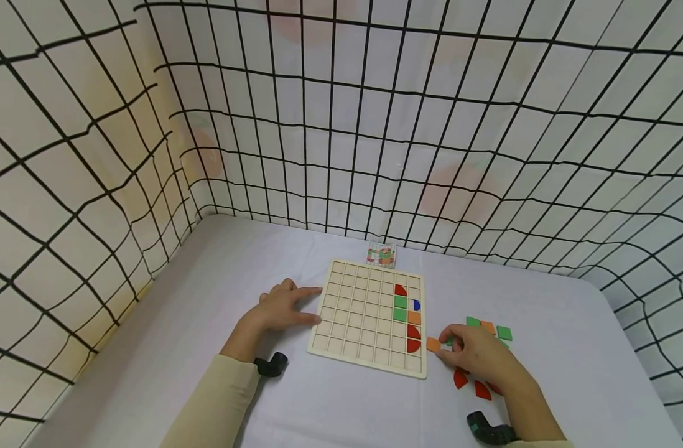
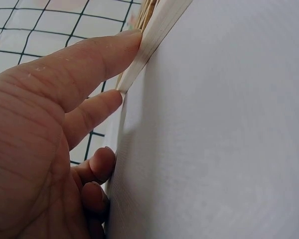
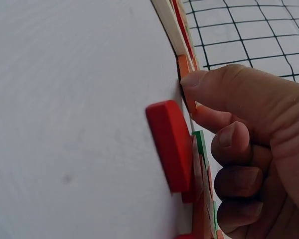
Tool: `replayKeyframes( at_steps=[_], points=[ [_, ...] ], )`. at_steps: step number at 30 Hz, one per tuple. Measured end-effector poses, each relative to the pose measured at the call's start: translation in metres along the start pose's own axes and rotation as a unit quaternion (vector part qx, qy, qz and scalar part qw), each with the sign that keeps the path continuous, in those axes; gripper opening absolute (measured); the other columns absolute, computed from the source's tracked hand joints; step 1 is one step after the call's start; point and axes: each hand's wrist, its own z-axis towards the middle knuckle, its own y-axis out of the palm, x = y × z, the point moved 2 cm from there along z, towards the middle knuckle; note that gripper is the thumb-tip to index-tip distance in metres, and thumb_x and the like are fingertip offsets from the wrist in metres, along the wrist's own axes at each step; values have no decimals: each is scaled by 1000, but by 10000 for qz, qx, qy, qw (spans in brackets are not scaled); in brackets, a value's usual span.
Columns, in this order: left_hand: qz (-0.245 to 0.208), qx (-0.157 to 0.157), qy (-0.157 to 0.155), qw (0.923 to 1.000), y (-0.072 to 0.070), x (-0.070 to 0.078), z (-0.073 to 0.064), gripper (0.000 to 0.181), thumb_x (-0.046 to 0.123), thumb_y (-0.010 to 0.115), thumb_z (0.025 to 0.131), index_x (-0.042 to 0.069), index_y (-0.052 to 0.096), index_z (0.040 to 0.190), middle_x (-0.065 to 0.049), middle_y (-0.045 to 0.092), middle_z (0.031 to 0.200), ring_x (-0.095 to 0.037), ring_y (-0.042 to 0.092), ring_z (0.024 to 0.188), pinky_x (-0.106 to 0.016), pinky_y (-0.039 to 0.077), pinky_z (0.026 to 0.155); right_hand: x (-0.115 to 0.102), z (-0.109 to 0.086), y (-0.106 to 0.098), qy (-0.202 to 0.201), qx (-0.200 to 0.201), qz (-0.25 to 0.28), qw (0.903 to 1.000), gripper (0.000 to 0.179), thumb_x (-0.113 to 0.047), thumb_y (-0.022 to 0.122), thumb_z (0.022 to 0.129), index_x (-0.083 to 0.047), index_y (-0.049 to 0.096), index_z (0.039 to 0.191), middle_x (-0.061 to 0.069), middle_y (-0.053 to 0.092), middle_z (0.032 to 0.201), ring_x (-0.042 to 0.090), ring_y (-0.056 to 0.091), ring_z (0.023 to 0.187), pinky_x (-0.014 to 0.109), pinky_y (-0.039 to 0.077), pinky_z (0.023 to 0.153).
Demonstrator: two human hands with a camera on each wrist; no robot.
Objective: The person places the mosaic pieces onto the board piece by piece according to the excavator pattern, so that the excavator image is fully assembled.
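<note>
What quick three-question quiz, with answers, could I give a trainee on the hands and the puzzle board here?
1. True or false: the left hand touches the edge of the wooden grid board.
2. Multiple choice: what colour is the square tile pinched by the right hand? A blue; B green; C orange.
3. Count: how many green squares lie on the board?

Key: 1. True. 2. C. 3. Two.
</note>
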Motion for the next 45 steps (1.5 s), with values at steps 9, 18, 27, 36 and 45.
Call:
replayKeyframes(
  at_steps=[9, 18, 27, 36, 45],
  points=[
    [-36, 8, 2, 10000, -1, 1, 0, 72, 55, 76, 82, 34, 55, 148, -4, 50, 105, -19, 44, 89, -38, 29, 76, 1, 0, -8, -113, 94, -48, 9999, 25, -33, 79, 87, -17, 69, 104, 0, 52, 69, 14, 51, 59, 26, 37, 52],
    [-35, -13, 24, 10000, -3, 1, -2, 72, 55, 76, 83, 32, 56, 147, -4, 50, 105, -20, 44, 89, -38, 29, 76, -13, 4, -10, -657, 505, -192, 9964, 25, -34, 80, 86, -19, 70, 104, -4, 49, 66, 12, 47, 56, 23, 35, 49],
    [-54, -26, -9, 10000, -1, 0, 0, 72, 55, 76, 83, 32, 56, 148, -4, 50, 105, -20, 44, 89, -38, 29, 76, -40, 18, 2, -1355, 438, -230, 9895, 18, -31, 81, 87, -21, 68, 95, -7, 48, 66, 7, 42, 56, 22, 32, 52],
    [-54, -14, -16, 10000, 0, 1, 0, 72, 55, 77, 82, 32, 56, 147, -4, 50, 105, -19, 44, 90, -38, 29, 76, -52, 33, 14, -1526, 511, -517, 9856, 16, -26, 81, 86, -19, 68, 92, -7, 44, 61, 8, 42, 57, 23, 30, 55],
    [-18, -4, -6, 10000, -2, 1, 0, 72, 55, 77, 83, 32, 56, 147, -3, 50, 104, -19, 44, 90, -38, 29, 76, -56, 33, 17, -1256, 422, -447, 9902, 17, -26, 80, 88, -19, 72, 101, -6, 47, 64, 10, 44, 60, 24, 32, 56]
  ],
)
